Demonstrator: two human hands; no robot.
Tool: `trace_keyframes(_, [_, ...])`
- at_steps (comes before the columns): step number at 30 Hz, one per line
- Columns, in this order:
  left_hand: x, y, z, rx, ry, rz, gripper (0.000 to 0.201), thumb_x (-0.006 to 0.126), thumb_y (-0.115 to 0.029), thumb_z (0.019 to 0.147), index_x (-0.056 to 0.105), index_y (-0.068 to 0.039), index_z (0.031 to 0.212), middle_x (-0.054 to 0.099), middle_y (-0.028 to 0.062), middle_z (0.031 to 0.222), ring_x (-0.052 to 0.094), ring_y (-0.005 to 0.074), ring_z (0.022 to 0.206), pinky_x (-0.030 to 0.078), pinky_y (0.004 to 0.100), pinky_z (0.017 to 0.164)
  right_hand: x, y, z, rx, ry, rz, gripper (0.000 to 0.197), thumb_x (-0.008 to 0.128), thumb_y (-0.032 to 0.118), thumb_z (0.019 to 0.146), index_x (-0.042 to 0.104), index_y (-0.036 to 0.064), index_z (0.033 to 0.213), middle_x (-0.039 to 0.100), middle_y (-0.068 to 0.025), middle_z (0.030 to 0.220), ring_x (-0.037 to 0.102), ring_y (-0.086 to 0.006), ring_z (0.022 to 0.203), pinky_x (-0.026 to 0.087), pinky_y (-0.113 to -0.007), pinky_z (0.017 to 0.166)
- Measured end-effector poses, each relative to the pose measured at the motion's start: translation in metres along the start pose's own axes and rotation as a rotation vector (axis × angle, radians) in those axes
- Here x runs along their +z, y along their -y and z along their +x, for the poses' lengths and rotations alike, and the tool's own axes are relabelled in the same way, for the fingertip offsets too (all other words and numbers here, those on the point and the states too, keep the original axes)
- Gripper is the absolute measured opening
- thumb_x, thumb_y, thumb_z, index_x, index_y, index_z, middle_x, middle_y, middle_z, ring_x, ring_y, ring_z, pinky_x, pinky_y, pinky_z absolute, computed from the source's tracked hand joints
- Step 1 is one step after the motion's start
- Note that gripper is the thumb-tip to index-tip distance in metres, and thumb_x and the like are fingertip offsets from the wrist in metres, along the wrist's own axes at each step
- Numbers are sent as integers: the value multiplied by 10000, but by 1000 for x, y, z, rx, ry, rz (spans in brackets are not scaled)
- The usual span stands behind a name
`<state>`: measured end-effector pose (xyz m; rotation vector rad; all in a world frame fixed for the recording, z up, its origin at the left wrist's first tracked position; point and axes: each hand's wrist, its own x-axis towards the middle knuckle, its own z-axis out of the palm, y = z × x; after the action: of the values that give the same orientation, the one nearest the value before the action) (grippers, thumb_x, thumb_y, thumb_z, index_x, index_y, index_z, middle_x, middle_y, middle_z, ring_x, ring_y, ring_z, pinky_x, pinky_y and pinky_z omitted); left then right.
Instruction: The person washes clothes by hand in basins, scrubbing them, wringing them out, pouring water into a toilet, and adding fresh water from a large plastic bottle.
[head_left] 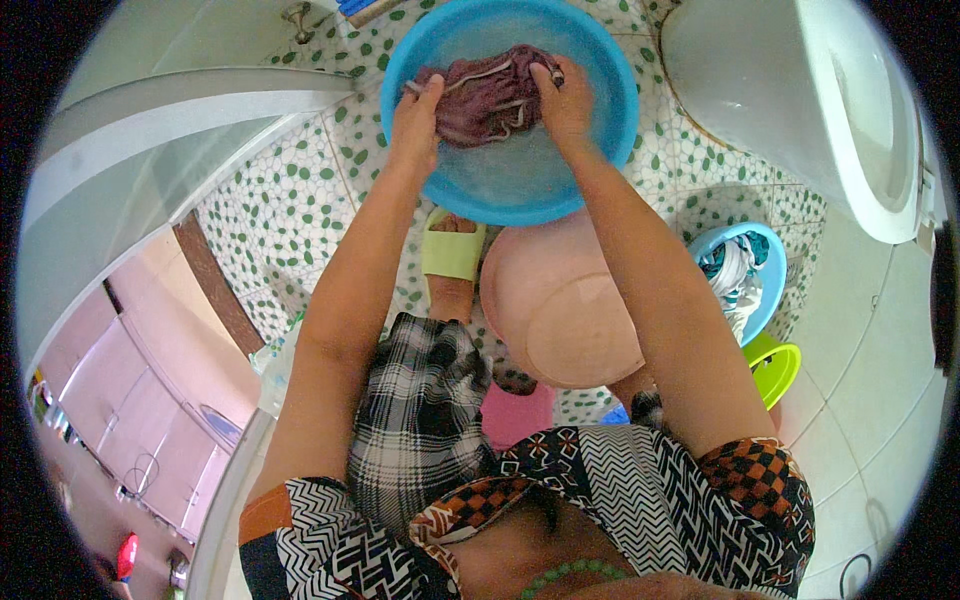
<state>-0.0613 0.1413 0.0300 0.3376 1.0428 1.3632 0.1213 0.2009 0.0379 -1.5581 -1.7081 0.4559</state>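
Left grip point(415, 125) and right grip point(567, 105), top centre of the frame: each is closed on one end of a single cloth point(485, 100), thumbs uppermost. The cloth, dark purple with pale cords, is bunched between them over the blue basin point(530, 212), within its rim; whether it touches the cloudy water point(505, 180) cannot be told. Below the basin, at the centre of the frame, lies the pink basin point(560, 290), partly covered by the right forearm. To its left, a foot wears a yellow-green slipper point(452, 255). Right of centre, a light-blue tub point(770, 290) contains white and teal laundry point(735, 275), with a lime bucket point(778, 368) just below it. A white toilet point(810, 110) occupies the upper right. The floor point(280, 190) is white with green pebble shapes. Lower centre: checked fabric point(415, 400) and a patterned top point(620, 470) on the person.
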Motion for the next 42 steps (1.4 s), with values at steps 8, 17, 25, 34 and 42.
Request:
trace_keyframes(8, [-18, 42, 30, 105, 65, 1656, 649, 647, -306, 730, 350, -22, 1233, 488, 229, 1172, 471, 384, 1096, 403, 479, 901, -4, -36, -15, 50, 701, -524, 442, 599, 170, 752, 495, 115, 1178, 555, -176, 1068, 536, -355, 981, 444, -444, 814])
trace_keyframes(17, [-3, 46, 17, 322, 206, 2117, 364, 528, -195, 783, 539, -116, 1138, 521, 202, 1132, 463, 372, 1087, 356, 519, 901, 0, -36, -15, 399, 542, -559, 367, 618, 161, 684, 575, 95, 1043, 580, -177, 1012, 564, -347, 945, 458, -472, 778])
trace_keyframes(25, [4, 39, 2, 235, 514, 2287, 295, 568, -164, 732, 615, -165, 1023, 616, 188, 905, 568, 358, 929, 452, 476, 775, -8, -40, -38, -31, 553, -574, 277, 605, 175, 711, 608, 99, 978, 576, -151, 956, 544, -352, 971, 456, -484, 775])
trace_keyframes(34, [-15, -14, -14, 573, 205, 1554, 671, 724, -130, 659, 441, -108, 1268, 529, 139, 1188, 555, 326, 1006, 464, 435, 832, -66, 51, 3, 49, 585, -242, 265, 607, 218, 684, 644, 81, 907, 632, -160, 908, 608, -337, 845, 485, -427, 755])
trace_keyframes(42, [-18, 56, -1, 738, 261, 892, 518, 653, -218, 748, 458, -34, 1192, 542, 136, 1133, 556, 266, 989, 444, 390, 877, -104, 186, -37, -383, 435, 128, 282, 647, 176, 681, 628, 76, 944, 630, -125, 783, 619, -245, 692, 484, -312, 621])
